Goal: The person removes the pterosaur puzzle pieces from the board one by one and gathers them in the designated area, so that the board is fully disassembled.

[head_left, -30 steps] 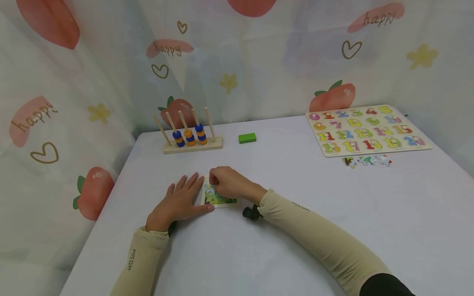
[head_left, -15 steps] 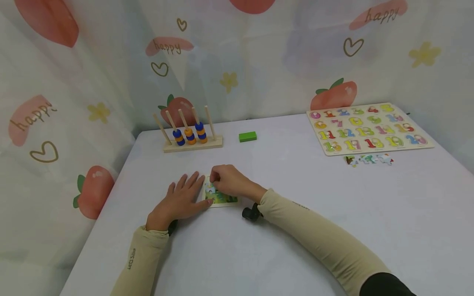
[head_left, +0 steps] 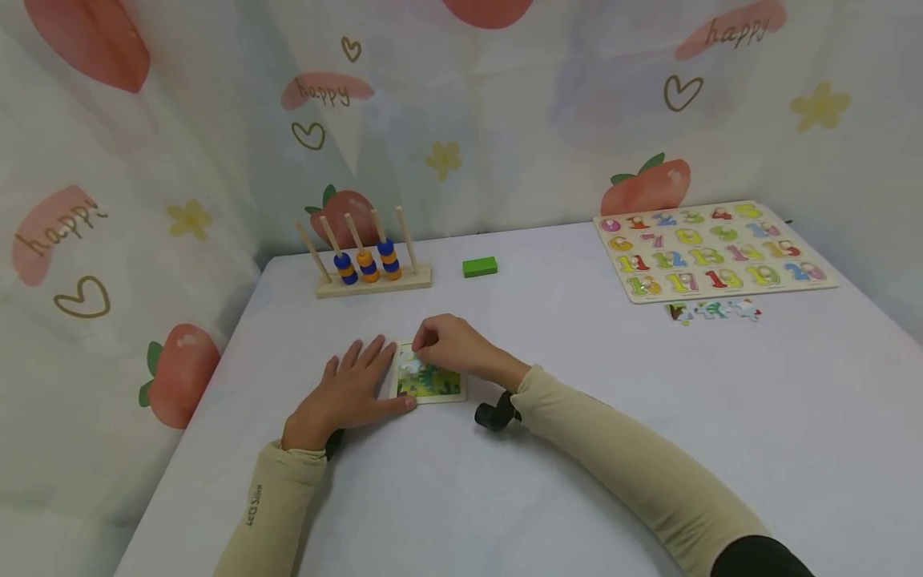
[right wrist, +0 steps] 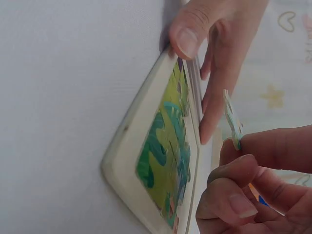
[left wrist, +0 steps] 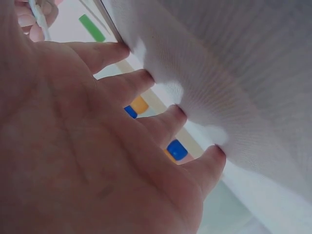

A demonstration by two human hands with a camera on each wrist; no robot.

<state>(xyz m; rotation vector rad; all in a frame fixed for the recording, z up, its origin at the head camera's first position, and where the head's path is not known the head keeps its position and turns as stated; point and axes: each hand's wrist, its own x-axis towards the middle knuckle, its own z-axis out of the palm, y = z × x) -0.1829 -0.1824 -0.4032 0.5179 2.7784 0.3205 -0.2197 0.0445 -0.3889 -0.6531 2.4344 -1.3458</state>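
A small jigsaw puzzle (right wrist: 119, 158) with a pale frame and a green picture lies flat on the table, between both hands. My left hand (head_left: 346, 393) spreads its fingers beside the left edge, and its thumb rests on the near-left corner. In the left wrist view, its fingertips touch the white tabletop. Just over the far part of the puzzle, my right hand (head_left: 457, 349) pinches a thin jigsaw piece (right wrist: 232, 119) between thumb and index finger. The right wrist view shows that piece tilted on edge, raised off the board. The right hand covers the puzzle's upper right part in the head view.
A wooden peg stand (head_left: 375, 282) with blue and orange rings stands at the back left. Right of it lies a green block (head_left: 480, 267). A number puzzle board (head_left: 714, 248) lies at the back right, with several loose jigsaw pieces (head_left: 712, 310) along its near edge.
My right hand has risen slightly off the puzzle and shifted a little away to the far side, uncovering more of the picture. The left hand keeps its place.
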